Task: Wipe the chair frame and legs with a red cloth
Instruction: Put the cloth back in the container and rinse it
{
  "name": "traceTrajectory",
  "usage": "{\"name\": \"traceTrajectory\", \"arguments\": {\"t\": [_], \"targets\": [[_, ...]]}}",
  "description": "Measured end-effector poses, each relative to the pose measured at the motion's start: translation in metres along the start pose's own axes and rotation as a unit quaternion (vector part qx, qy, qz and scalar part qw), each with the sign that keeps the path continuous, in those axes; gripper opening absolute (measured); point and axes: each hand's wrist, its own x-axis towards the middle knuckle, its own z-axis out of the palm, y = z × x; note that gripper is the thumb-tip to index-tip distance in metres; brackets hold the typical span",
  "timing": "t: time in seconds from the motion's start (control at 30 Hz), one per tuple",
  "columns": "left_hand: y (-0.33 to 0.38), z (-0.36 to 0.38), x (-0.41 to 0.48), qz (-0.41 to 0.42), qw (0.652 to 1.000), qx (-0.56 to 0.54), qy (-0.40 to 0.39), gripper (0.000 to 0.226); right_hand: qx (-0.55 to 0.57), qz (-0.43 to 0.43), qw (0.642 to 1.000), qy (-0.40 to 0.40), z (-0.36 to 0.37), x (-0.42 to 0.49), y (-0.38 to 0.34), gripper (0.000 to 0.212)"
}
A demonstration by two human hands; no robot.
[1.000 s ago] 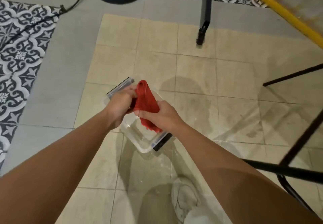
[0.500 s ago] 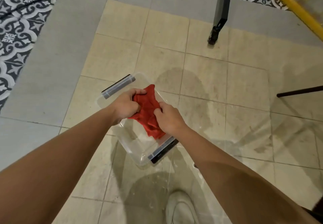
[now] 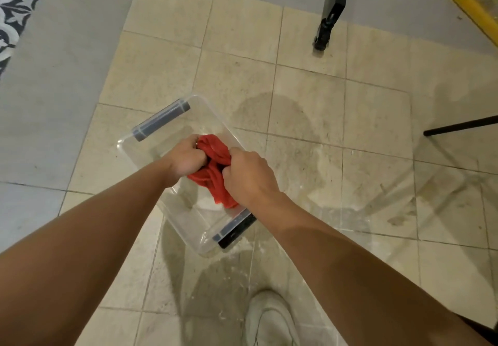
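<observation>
Both hands (image 3: 186, 158) (image 3: 249, 177) tight around red cloth (image 3: 214, 147)

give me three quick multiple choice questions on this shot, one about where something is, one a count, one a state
1. Where is the red cloth?
A. draped on a chair leg
B. above the clear tub, between the two hands
C. flat on the patterned rug

2. How many bar handles does the tub have?
A. one
B. two
C. four

3. What are the left hand and right hand doing?
A. both grip the cloth
B. both lie open on the floor
C. only the left holds it

Answers: 1 B, the cloth is bunched over the tub's inside; 2 B, one bar sits at each short end; 3 A, the fingers of both hands curl into the cloth.
</observation>
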Motion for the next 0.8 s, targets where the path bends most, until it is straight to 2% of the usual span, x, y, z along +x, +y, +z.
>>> {"name": "traceTrajectory", "arguments": {"t": [0.07,0.13,0.2,0.27,0.37,0.4,0.47,0.53,0.6,0.67,0.8], "targets": [[-0.002,-0.001,0.004,-0.003,1.0,-0.022,0.013,0.046,-0.015,-0.003,1.0,-0.003,0.001,0.0,0.001,0.02],[0.0,0.004,0.006,0.013,1.0,0.02,0.015,0.048,-0.043,-0.012,0.999,-0.005,0.003,0.002,0.001,0.02],[-0.002,0.009,0.01,0.036,0.994,0.098,0.024,0.064,-0.083,-0.019,0.996,-0.007,0.007,0.005,0.001,0.022],[-0.007,0.012,0.011,0.059,0.989,0.124,0.059,0.077,-0.114,-0.016,0.993,-0.012,0.013,0.008,0.002,0.024],[-0.01,0.009,0.008,0.1,0.976,0.12,0.15,0.063,-0.109,0.001,0.994,-0.019,0.021,0.01,0.003,0.025],[-0.008,0.007,0.007,0.09,0.981,0.089,0.146,0.056,-0.109,0.004,0.994,-0.021,0.022,0.01,0.002,0.026],[-0.002,0.005,0.003,0.031,0.996,-0.019,0.078,0.05,-0.123,-0.004,0.992,-0.031,0.026,0.009,0.0,0.029],[0.003,0.005,0.0,-0.027,0.994,-0.1,0.03,0.046,-0.127,-0.026,0.991,-0.036,0.029,0.008,-0.002,0.029],[0.001,0.004,0.001,-0.041,0.991,-0.123,0.046,0.037,-0.108,-0.041,0.992,-0.047,0.034,0.006,-0.005,0.025],[-0.005,0.003,0.003,-0.028,0.992,-0.088,0.087,0.029,-0.104,-0.045,0.992,-0.062,0.037,0.006,-0.008,0.024],[-0.016,0.003,0.005,0.012,0.981,0.091,0.173,0.029,-0.133,-0.027,0.985,-0.109,0.039,0.008,-0.008,0.019]]}}
